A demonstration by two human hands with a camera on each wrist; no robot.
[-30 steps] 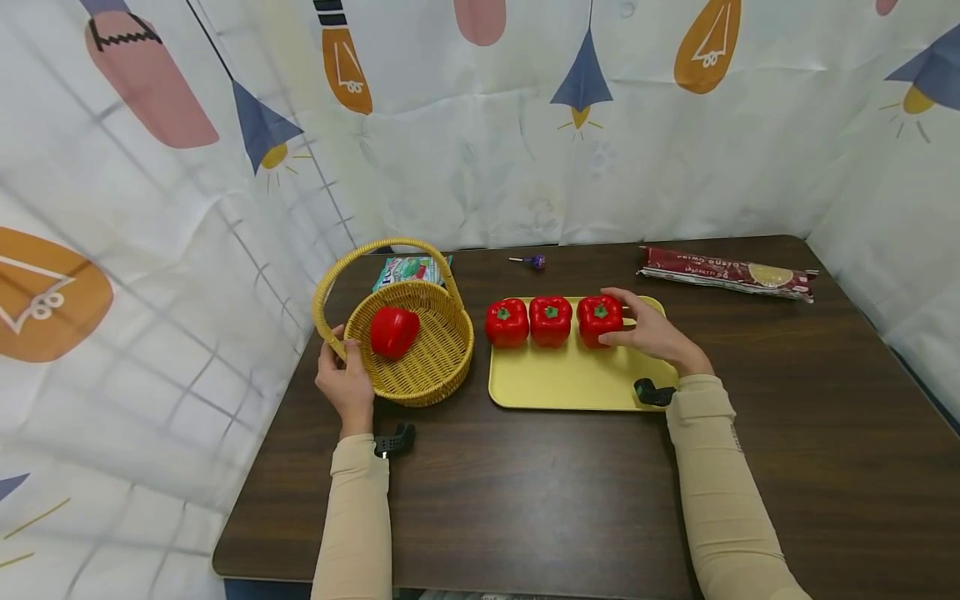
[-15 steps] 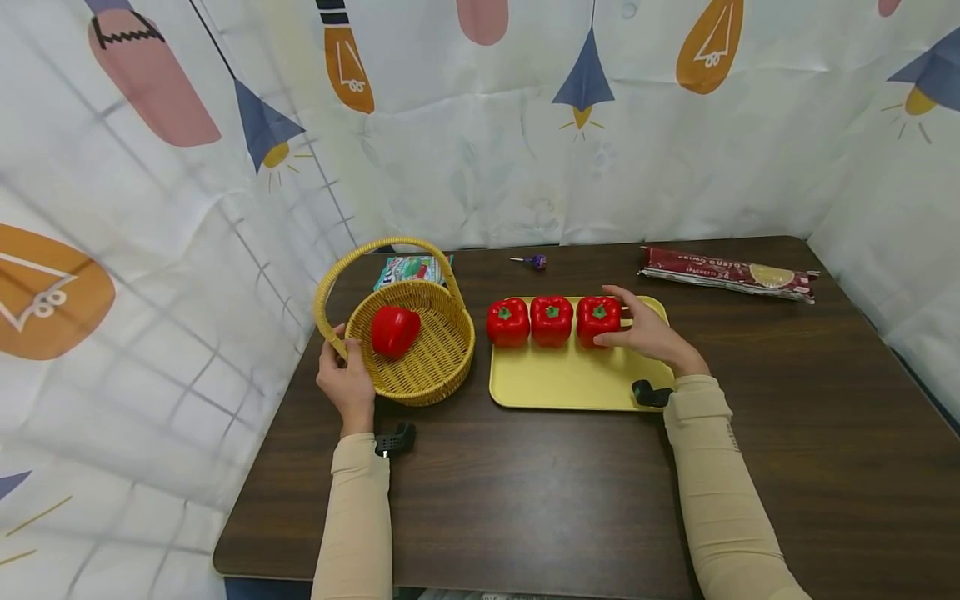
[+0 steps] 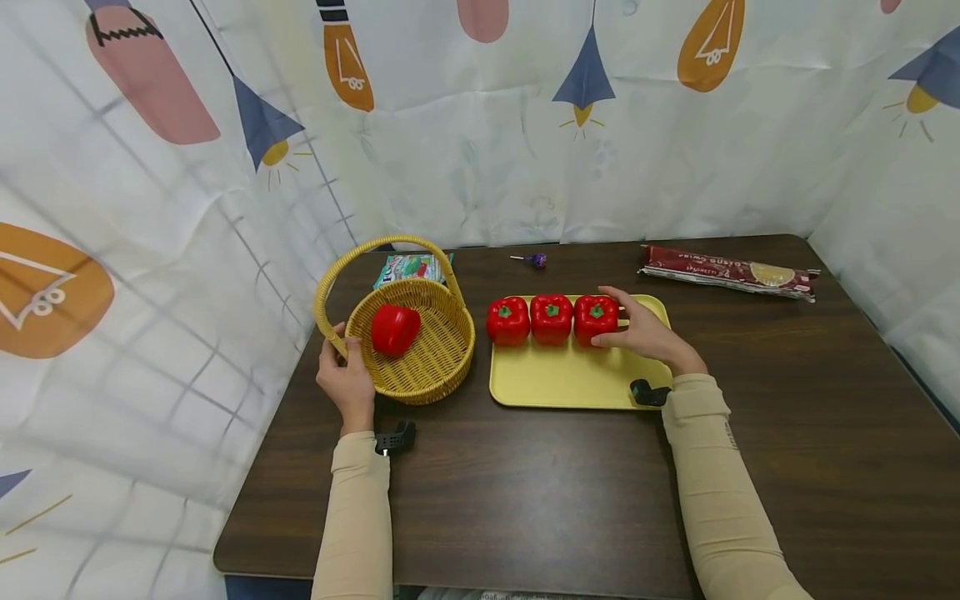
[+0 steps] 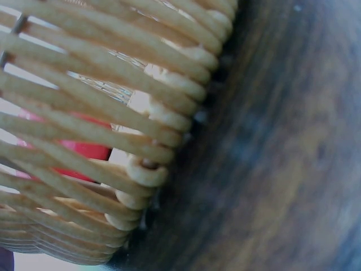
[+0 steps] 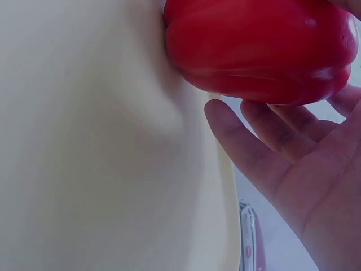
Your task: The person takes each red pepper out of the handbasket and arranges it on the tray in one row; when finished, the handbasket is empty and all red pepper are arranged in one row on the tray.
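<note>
My left hand grips the side of a yellow wicker basket at its handle base. A red bell pepper lies on its side in the basket. Only basket weave and dark tabletop fill most of the left wrist view. On a yellow tray, my right hand holds the rightmost of three upright red bell peppers, the right pepper. It stands close beside the middle pepper; the left pepper completes the row. In the right wrist view, fingers curve around the pepper.
A purple-wrapped lollipop lies behind the tray. At the back right is a dark red spaghetti packet. A colourful packet sits behind the basket. A patterned curtain borders the brown table.
My right hand has slid the right pepper slightly left, narrowing the gap to the middle pepper. My left hand and the basket stay in place.
</note>
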